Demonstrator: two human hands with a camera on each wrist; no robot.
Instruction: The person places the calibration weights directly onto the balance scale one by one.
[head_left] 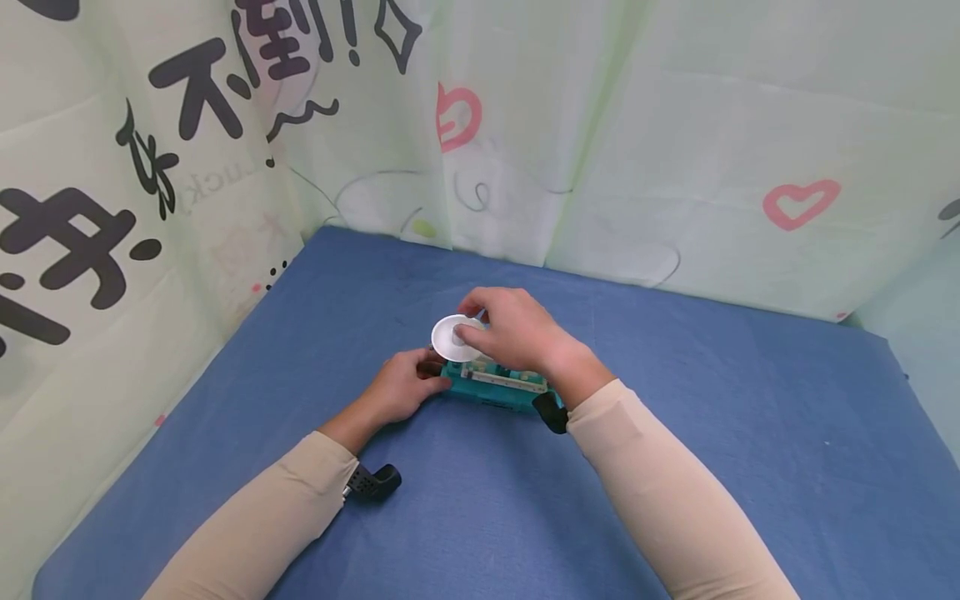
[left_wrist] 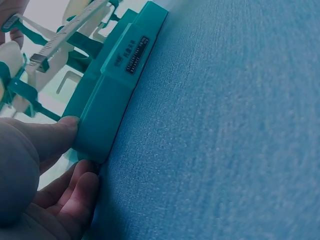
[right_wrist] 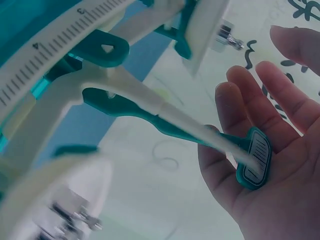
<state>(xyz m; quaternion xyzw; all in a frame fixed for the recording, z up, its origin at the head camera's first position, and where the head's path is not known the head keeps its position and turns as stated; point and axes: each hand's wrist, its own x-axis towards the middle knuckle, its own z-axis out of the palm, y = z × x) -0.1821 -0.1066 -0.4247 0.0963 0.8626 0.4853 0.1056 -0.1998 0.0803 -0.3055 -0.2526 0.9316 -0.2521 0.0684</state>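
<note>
A teal student balance (head_left: 491, 392) with a white beam and ruler stands on the blue table. Its labelled base (left_wrist: 120, 75) fills the upper part of the left wrist view. My left hand (head_left: 405, 385) grips the base's left end, thumb on top, fingers curled low at the side. Above the balance, my right hand (head_left: 517, 329) overlaps a round white pan (head_left: 444, 337) in the head view. In the right wrist view its fingers are loosely bent and the thumb stands apart, near the small graduated pointer plate (right_wrist: 256, 157). Metal adjusting nuts (right_wrist: 230, 37) show at the beam ends.
The blue cloth-covered table (head_left: 712, 433) stretches around the balance. Pale curtains (head_left: 675, 167) with hearts and dark lettering hang along the back and left edges. A black wrist mount (head_left: 375, 482) sits by the left forearm, another (head_left: 551, 412) by the right wrist.
</note>
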